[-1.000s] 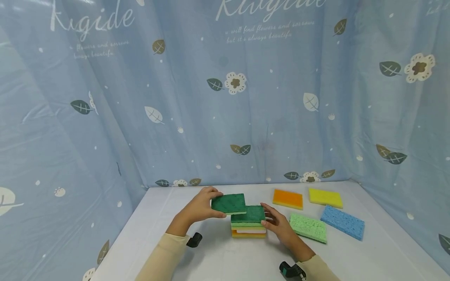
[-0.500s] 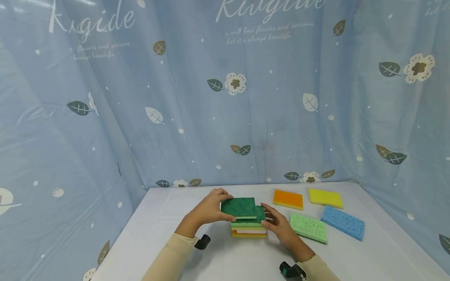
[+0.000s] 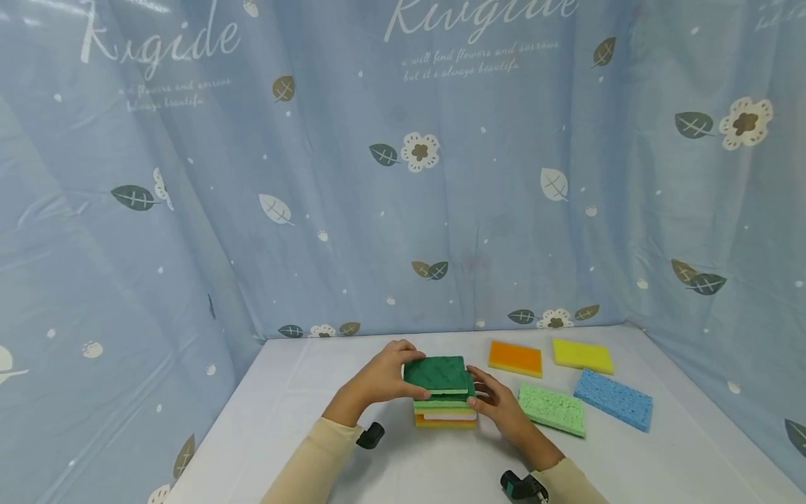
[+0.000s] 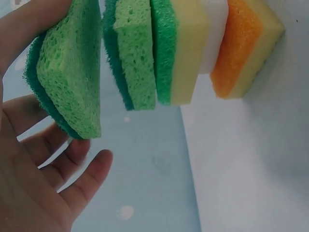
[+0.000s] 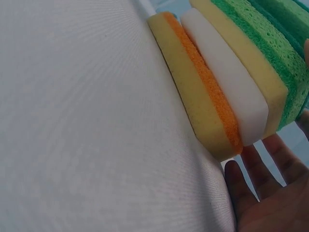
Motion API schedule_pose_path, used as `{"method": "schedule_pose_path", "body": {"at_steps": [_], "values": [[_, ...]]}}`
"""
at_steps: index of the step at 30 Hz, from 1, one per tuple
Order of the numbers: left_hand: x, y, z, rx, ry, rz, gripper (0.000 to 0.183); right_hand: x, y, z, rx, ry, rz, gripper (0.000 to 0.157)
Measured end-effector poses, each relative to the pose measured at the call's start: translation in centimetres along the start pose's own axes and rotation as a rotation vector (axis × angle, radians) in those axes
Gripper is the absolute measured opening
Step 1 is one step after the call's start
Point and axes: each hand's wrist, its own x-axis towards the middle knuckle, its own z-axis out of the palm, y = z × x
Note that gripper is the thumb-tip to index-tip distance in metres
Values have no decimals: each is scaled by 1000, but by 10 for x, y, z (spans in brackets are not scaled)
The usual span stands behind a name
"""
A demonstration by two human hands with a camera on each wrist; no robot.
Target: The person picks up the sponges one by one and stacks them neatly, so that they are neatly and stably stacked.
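Observation:
In the head view my left hand [image 3: 385,376] pinches a dark-green-topped scrub sponge [image 3: 436,374] by its left end. The left wrist view shows its light green underside and a gap between it and the stack. Topmost in the stack is a similar green scrub sponge [image 4: 136,55]. Under it come a green-and-yellow sponge [image 4: 188,53], a white sponge [image 5: 227,79] and an orange-and-yellow sponge [image 5: 190,89] on the table. My right hand [image 3: 502,408] holds the stack's right end near the top, thumb in front and index finger behind; its other fingers extend loosely alongside.
Right of the stack lie an orange sponge [image 3: 515,358], a yellow sponge [image 3: 582,355], a light green sponge [image 3: 552,409] and a blue sponge [image 3: 614,399]. A white cloth covers the table [image 3: 302,392]. Behind it hangs a blue patterned curtain [image 3: 340,231].
My left hand has carried the scrub sponge rightward and slightly toward me, so it now covers most of the stack's top. My right hand has stayed in place.

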Motion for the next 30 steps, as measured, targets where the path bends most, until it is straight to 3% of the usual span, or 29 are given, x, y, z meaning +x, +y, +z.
{"method": "schedule_pose_path", "body": {"at_steps": [6,25,30], "values": [[3,3,6,-37,-12,0,77,1,17,1,-5,28,11,59],[7,5,15,7,-26,26,75,1,17,1,67,39,-58,67],[7,6,14,6,-14,29,76,1,14,0,73,37,-40,66]]}}
